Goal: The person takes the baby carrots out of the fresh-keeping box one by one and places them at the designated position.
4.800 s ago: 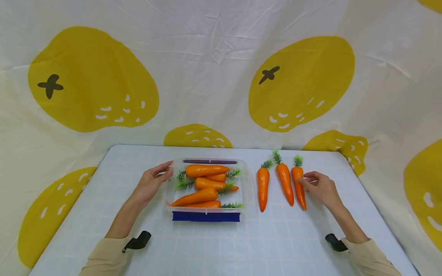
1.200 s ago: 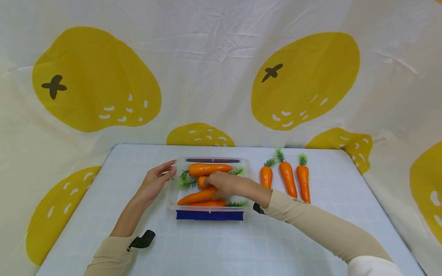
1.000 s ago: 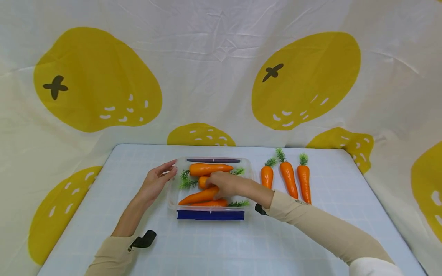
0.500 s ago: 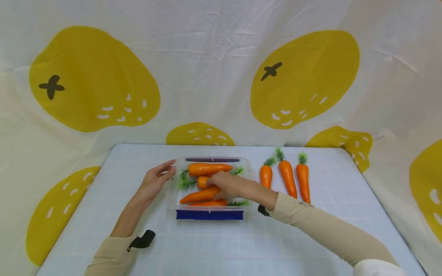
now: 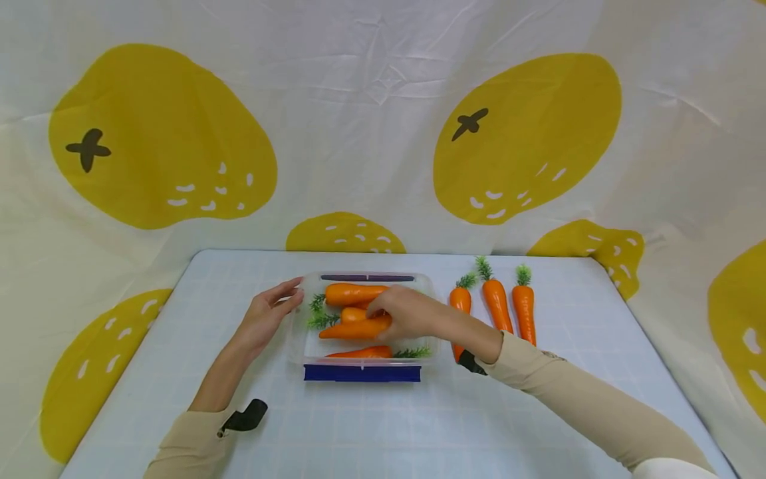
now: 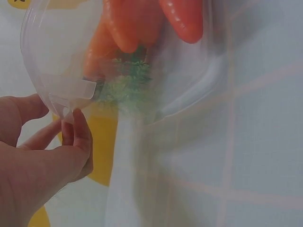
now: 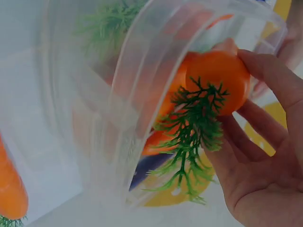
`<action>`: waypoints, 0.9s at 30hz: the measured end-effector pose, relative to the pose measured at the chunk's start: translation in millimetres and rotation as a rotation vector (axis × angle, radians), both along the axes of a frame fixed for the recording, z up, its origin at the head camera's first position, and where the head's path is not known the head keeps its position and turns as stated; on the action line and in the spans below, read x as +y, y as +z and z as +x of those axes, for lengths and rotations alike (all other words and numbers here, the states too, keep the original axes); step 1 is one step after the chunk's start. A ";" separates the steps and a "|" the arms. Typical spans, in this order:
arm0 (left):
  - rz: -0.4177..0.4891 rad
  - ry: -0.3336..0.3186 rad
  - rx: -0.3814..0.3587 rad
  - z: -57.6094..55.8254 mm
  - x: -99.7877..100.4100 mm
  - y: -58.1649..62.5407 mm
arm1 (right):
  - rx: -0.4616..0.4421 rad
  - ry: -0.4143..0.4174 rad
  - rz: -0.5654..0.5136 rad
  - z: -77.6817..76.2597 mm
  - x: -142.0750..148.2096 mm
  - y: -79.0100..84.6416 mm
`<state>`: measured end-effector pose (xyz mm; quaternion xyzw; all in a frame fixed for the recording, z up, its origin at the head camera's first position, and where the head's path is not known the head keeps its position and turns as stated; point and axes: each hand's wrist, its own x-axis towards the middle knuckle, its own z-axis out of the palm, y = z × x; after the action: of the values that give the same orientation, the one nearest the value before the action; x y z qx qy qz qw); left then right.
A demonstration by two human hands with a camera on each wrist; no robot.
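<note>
A clear plastic food container (image 5: 299,346) with blue latch flaps stands on the table and holds several orange carrots with green tops. My left hand (image 5: 266,319) is at its left side; the left wrist view has the fingertips (image 6: 81,127) pinching the edge by a clear flap. Inside the container, my right hand (image 5: 409,313) grips a carrot (image 5: 353,328) near its thick end, tip pointing left. In the right wrist view the thumb and fingers curl round that carrot (image 7: 220,82), its green top hanging out. Another carrot (image 5: 362,352) lies at the near wall.
Right of the container three more carrots lie on the table: a left one (image 5: 460,301), a middle one (image 5: 495,299) and a right one (image 5: 523,309). My right forearm crosses over their lower ends. A curtain (image 5: 383,166) with yellow fruit prints hangs behind the table (image 5: 359,432).
My right hand has gone from the rightmost carrot outside into the container. Lately it has raised the gripped carrot slightly, away from the near wall. The left hand stays at the container's side.
</note>
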<state>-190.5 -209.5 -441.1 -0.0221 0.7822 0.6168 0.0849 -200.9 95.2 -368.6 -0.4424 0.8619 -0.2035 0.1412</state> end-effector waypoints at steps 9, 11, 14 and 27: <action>0.013 0.001 0.005 -1.5 -0.3 -0.8 | -0.010 -0.111 -0.074 -5.5 27.8 17.3; 0.018 -0.002 0.007 -1.6 -0.4 -1.1 | -0.034 -0.155 -0.086 -6.3 34.4 20.2; 0.018 -0.005 0.004 -1.4 -0.5 -1.2 | -0.063 -0.204 -0.107 -6.7 44.3 23.9; 0.017 0.004 -0.012 -1.6 0.2 -0.1 | -0.033 -0.426 -0.208 -5.7 87.9 29.3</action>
<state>-192.1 -209.3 -441.2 -0.0267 0.7765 0.6233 0.0885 -206.6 183.1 -339.2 -0.2595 0.9076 -0.3239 0.0628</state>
